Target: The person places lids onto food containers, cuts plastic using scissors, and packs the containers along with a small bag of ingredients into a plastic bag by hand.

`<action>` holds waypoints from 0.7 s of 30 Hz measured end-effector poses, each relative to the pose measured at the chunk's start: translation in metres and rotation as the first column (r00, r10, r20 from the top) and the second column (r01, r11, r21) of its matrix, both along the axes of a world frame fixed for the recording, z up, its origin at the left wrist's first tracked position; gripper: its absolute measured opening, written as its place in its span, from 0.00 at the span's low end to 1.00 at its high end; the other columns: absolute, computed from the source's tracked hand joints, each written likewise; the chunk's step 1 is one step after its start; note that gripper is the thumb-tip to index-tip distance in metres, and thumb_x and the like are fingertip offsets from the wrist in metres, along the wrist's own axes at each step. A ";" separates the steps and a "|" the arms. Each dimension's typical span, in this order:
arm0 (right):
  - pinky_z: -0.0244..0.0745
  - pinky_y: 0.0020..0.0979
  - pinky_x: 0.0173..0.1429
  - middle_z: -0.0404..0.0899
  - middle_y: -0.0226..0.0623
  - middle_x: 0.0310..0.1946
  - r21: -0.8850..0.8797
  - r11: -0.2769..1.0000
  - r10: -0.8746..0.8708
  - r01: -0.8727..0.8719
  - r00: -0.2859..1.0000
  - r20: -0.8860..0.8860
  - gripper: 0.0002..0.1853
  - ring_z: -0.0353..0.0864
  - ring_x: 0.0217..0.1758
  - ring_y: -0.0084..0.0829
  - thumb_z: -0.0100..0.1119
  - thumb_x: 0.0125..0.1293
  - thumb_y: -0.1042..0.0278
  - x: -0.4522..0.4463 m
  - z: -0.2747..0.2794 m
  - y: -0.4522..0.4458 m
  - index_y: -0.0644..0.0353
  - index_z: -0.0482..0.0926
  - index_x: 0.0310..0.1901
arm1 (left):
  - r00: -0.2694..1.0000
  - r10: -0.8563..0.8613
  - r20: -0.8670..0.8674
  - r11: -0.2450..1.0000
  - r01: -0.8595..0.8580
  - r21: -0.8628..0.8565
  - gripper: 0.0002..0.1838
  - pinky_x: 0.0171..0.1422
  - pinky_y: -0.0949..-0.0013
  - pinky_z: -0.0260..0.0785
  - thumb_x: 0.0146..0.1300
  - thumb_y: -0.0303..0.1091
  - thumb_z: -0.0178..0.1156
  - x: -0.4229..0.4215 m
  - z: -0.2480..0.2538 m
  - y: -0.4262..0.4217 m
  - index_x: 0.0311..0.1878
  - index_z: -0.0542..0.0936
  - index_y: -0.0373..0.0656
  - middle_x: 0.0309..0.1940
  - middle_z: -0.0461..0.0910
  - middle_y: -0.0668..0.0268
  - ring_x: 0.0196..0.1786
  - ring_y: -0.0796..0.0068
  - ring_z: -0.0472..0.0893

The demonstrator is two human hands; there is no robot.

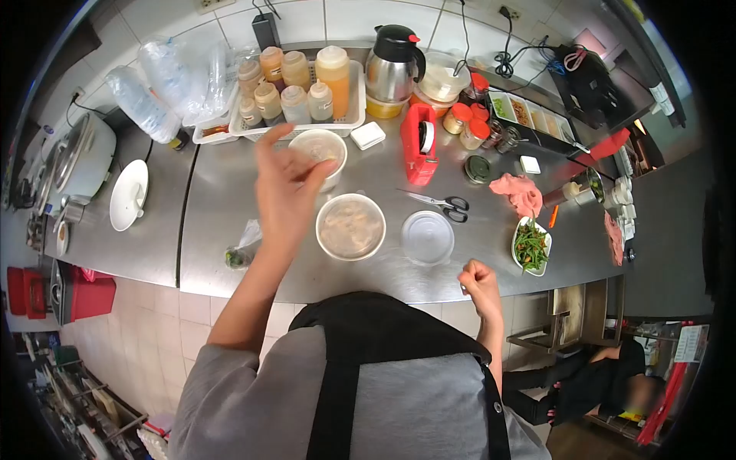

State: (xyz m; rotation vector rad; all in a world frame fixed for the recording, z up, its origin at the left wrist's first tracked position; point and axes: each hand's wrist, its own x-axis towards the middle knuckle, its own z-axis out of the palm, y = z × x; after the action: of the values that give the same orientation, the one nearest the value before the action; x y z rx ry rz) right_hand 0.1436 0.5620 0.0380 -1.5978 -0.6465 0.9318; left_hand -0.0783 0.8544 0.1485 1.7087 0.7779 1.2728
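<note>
Hands (284,170) (480,283) apart, left raised, right curled

head-worn view, facing forward and down, near counter (491,238)

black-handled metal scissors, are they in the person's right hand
No, the black-handled metal scissors lie on the grey steel counter, just beyond the round translucent plastic lid and apart from the right hand.

On the steel bench (222,192), I observe: bowl (351,258), frame centre; round lid (428,238) and scissors (438,202), right of centre; white dish (123,195), left.
</note>
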 end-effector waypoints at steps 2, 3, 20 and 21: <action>0.61 0.27 0.25 0.67 0.27 0.15 -0.179 0.982 0.124 -0.062 0.925 0.358 0.25 0.66 0.19 0.20 0.71 0.58 0.58 0.004 -0.015 0.028 0.56 0.62 0.17 | 0.971 0.141 -0.192 0.990 -0.138 0.028 0.30 0.33 0.71 0.70 0.58 0.26 0.69 -0.025 -0.036 0.010 0.60 0.64 0.38 0.25 0.79 0.65 0.27 0.75 0.79; 0.62 0.29 0.25 0.68 0.29 0.15 -0.273 0.960 0.205 -0.068 0.835 0.511 0.26 0.68 0.18 0.23 0.71 0.57 0.55 0.004 -0.021 0.042 0.57 0.63 0.16 | 0.935 0.210 -0.285 0.978 -0.205 0.048 0.29 0.32 0.70 0.70 0.59 0.25 0.67 -0.034 -0.062 0.015 0.60 0.64 0.39 0.24 0.78 0.64 0.27 0.74 0.79; 0.77 0.45 0.39 0.83 0.43 0.28 -0.641 0.768 0.547 0.004 0.518 0.658 0.17 0.84 0.35 0.44 0.66 0.55 0.50 -0.048 -0.062 0.161 0.56 0.82 0.32 | 0.768 -0.014 -0.640 0.963 -0.163 -0.216 0.29 0.54 0.62 0.70 0.70 0.49 0.53 -0.039 -0.214 0.017 0.65 0.69 0.36 0.48 0.80 0.52 0.49 0.64 0.79; 0.77 0.45 0.39 0.84 0.43 0.29 -0.643 0.766 0.543 0.010 0.526 0.655 0.16 0.84 0.35 0.44 0.66 0.56 0.50 -0.049 -0.063 0.161 0.56 0.82 0.33 | 0.868 -0.222 -0.444 0.838 -0.063 -0.542 0.29 0.56 0.62 0.70 0.72 0.52 0.49 -0.041 -0.188 0.016 0.61 0.74 0.35 0.51 0.79 0.51 0.52 0.65 0.78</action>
State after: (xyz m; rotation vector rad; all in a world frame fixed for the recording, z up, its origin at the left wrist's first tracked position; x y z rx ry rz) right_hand 0.0946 0.7227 -0.0252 -2.5969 -1.4243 0.5625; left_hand -0.1191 0.8708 -0.0391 1.5653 1.2148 0.4579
